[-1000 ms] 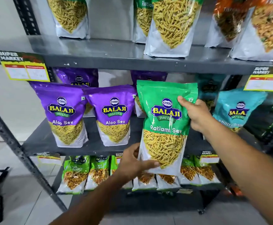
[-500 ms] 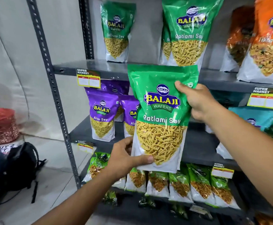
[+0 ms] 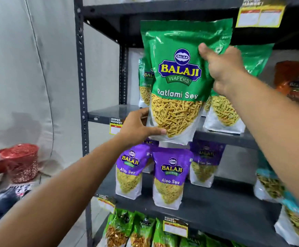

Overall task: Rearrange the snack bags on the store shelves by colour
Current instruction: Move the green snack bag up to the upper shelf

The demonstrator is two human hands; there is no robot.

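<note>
While both hands clamp it, the green Ratlami Sev bag (image 3: 178,81) hangs upright between grips: left hand (image 3: 136,129) closed on its lower left corner, right hand (image 3: 222,68) closed on its upper right edge, other green bags (image 3: 223,111) just behind.

A dark grey metal shelving rack (image 3: 81,86) with a perforated upright stands against a pale wall (image 3: 29,68) draped in wrinkled sheeting. Yellow price tags (image 3: 260,14) hang from the shelf edges. A red mesh-wrapped bundle (image 3: 21,162) sits on the light floor (image 3: 70,234).
</note>
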